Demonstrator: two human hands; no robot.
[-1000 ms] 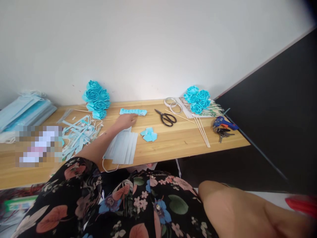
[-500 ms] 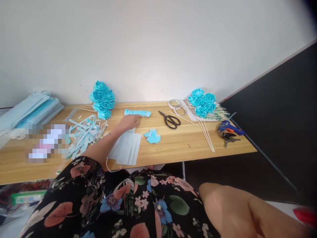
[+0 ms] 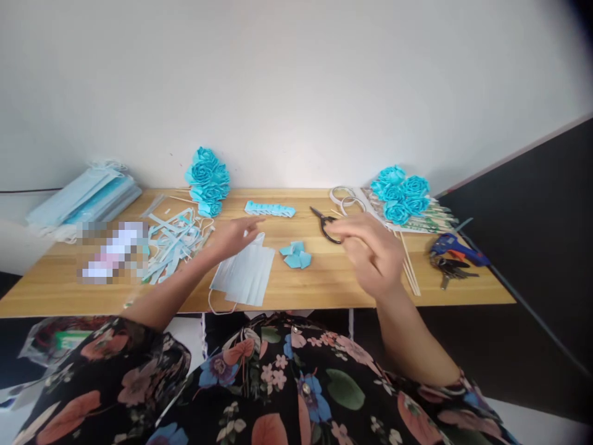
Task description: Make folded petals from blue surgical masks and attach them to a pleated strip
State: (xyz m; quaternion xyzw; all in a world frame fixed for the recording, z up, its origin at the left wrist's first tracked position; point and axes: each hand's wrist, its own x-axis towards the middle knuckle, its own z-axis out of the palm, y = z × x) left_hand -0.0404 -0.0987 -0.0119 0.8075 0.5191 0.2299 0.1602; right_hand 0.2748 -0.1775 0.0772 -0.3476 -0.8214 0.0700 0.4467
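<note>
My left hand (image 3: 238, 238) is above white pleated face masks (image 3: 250, 275), its fingers loosely stretched to the right and holding nothing. In front of my right hand (image 3: 370, 250) lie black-handled scissors (image 3: 324, 224); the fingers hide part of the handles. That hand is loosely bent with nothing visible in it. Between my hands, a small pile of light-blue cut petals (image 3: 295, 254) rests on the table. Farther back lies a row of folded light-blue pieces (image 3: 269, 209), apart from both hands.
Blue paper-like roses stand at the left (image 3: 206, 179) and right (image 3: 401, 194). Cut strips (image 3: 178, 241) and a stack of masks (image 3: 88, 194) are on the left. Tape rolls (image 3: 353, 205), wooden sticks (image 3: 410, 266), a blue glue gun (image 3: 456, 248) and keys (image 3: 449, 269) are on the right.
My left hand has drawn back from the folded row, toward me. My right hand has come up from below the table to the scissors. The view has shifted slightly.
</note>
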